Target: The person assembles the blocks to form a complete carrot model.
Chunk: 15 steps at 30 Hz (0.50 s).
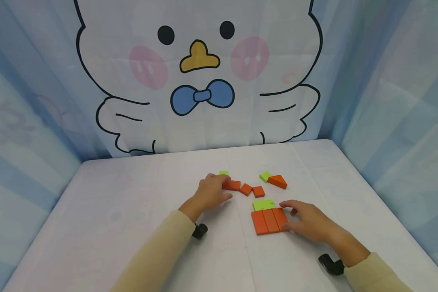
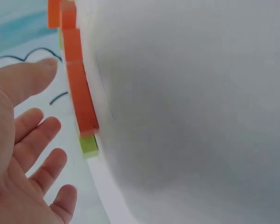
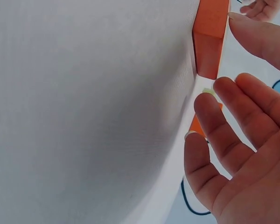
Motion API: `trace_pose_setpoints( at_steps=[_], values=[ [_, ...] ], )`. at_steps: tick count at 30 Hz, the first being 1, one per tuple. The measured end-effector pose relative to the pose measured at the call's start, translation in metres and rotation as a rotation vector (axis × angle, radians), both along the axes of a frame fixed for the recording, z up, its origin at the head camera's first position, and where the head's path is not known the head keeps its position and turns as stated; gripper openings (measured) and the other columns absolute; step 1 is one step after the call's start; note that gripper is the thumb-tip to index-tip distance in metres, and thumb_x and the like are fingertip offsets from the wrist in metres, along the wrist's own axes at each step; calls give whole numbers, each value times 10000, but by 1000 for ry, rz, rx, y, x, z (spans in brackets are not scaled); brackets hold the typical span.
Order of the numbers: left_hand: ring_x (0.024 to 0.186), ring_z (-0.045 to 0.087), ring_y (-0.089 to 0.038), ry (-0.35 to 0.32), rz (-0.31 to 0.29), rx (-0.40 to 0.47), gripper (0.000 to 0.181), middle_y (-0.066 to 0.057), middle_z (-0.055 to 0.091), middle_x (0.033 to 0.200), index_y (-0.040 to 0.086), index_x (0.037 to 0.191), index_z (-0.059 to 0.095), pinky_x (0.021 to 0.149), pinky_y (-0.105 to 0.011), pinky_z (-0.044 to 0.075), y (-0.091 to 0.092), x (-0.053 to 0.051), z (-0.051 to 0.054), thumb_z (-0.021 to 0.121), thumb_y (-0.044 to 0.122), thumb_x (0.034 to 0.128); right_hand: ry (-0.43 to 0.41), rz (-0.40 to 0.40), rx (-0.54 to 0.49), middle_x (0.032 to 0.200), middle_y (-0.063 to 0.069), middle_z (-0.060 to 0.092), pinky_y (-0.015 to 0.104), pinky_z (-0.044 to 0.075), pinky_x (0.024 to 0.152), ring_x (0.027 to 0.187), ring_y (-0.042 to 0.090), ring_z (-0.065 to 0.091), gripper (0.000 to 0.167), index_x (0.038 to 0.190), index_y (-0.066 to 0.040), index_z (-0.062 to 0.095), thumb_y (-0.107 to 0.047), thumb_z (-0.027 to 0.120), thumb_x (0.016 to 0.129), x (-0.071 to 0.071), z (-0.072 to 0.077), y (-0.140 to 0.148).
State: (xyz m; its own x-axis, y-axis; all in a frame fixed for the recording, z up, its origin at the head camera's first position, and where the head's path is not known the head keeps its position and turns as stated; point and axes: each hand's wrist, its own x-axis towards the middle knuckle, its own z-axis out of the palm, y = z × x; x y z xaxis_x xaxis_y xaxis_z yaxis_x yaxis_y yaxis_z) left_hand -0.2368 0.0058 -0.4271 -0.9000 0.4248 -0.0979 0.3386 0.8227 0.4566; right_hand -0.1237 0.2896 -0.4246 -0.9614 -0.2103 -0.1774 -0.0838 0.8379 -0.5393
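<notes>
My left hand [image 1: 212, 191] hovers over the table beside a long orange block [image 1: 233, 185]. Its fingers are spread and loosely bent, and the left wrist view shows nothing in its grasp. A bright green block [image 1: 224, 172] peeks out behind its fingers. Nearer me, several orange blocks [image 1: 270, 222] lie side by side as a flat panel, with a green block [image 1: 264, 205] along their far edge. At the panel's right side is my right hand [image 1: 310, 221], fingers relaxed, thumb at the rightmost orange block. Whether the thumb touches it is hard to tell.
Two small orange blocks [image 1: 246, 189] sit between the long block and the panel. Farther back, an orange triangular block [image 1: 278, 182] lies against a small green block [image 1: 265, 176]. A printed curtain [image 1: 204, 129] hangs behind the white table [image 1: 113, 211].
</notes>
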Motion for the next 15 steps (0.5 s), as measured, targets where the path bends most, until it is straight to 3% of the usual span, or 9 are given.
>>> trace_pose_setpoints(
  at_steps=[5,11,15],
  values=[
    [1234,468,-277,20,27,-6,430,-17,650,1180,152,1328,635,977,-430,391,0,-12,-3,731,284,930,-16,-13,-8,1143,23,623,401,507,807,975,211,553,572,1349,-85,591,-277,803,853,0,0,-1],
    [1216,465,-261,-10,-27,39,417,-30,628,1199,157,1333,636,974,-416,400,15,-13,-4,724,243,934,-24,-19,-8,1123,12,623,388,501,788,958,201,552,561,1343,-92,596,-271,803,854,-1,1,-1],
    [1223,468,-245,12,-77,19,402,0,639,1163,171,1335,635,983,-408,391,29,-12,-5,712,228,945,-31,-21,-10,1134,4,622,380,496,784,959,194,550,560,1344,-101,595,-280,801,856,-1,0,0]
  ],
)
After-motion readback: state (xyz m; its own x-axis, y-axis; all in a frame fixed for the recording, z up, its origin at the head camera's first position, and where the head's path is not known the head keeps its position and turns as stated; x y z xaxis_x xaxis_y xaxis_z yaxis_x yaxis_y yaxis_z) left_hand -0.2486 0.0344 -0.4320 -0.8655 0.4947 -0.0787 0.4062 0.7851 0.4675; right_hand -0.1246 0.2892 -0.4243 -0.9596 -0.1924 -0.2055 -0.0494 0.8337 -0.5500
